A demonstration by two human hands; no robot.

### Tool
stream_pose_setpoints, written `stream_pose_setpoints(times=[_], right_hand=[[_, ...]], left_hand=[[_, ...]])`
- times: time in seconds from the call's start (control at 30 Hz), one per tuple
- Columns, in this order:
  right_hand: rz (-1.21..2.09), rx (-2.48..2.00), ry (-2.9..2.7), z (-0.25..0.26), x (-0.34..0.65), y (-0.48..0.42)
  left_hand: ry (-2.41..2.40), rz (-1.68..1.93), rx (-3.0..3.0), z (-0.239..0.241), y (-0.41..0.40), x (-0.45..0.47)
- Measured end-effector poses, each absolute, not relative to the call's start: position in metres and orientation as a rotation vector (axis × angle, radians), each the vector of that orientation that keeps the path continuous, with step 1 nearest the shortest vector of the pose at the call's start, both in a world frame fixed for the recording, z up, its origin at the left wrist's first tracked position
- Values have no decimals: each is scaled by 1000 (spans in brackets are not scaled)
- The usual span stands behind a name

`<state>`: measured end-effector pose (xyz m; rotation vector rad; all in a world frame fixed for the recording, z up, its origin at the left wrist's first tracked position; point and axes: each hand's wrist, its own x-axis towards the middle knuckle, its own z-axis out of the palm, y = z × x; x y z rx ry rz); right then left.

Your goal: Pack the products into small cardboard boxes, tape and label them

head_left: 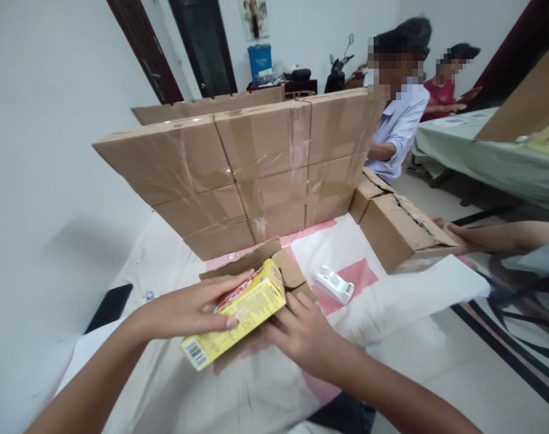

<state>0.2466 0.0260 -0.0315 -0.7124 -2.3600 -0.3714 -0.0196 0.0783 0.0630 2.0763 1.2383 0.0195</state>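
Note:
A yellow product box (238, 316) with a barcode on its near end lies tilted over an open brown carton (274, 265) on the cloth-covered table (382, 301). My left hand (188, 307) lies across the top of the yellow box, fingers wrapped over its upper edge. My right hand (301, 328) grips the box from below on its right side, fingers curled under it and against the carton flap.
A wall of taped cardboard cartons (251, 169) stands behind, with more cartons (401, 226) at the right. A white tape dispenser (332, 284) lies on the cloth. A black phone (109, 304) rests at the left. Another person's hand (459, 236) touches the right carton. Two people sit at the back.

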Motion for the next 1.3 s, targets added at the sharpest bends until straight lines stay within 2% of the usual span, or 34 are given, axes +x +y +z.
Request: stream_pose_setpoints(times=[0.67, 0.83, 0.97, 1.1, 1.17, 1.3], right_hand=[[-394, -727, -2224, -41, 245, 23], [-330, -847, -1894, -51, 260, 24], [-69, -895, -1772, -61, 286, 46], [531, -600, -1892, -70, 305, 85], [714, -541, -1921, -71, 307, 103], [559, -489, -2144, -60, 302, 130]], left_hand=[[1313, -14, 2228, 5, 90, -15], [1350, 66, 2308, -10, 89, -24], [1497, 140, 2367, -19, 81, -34], [1491, 146, 2642, -26, 73, -37], [1376, 149, 2799, -30, 74, -38], [1095, 113, 2895, -37, 76, -45]])
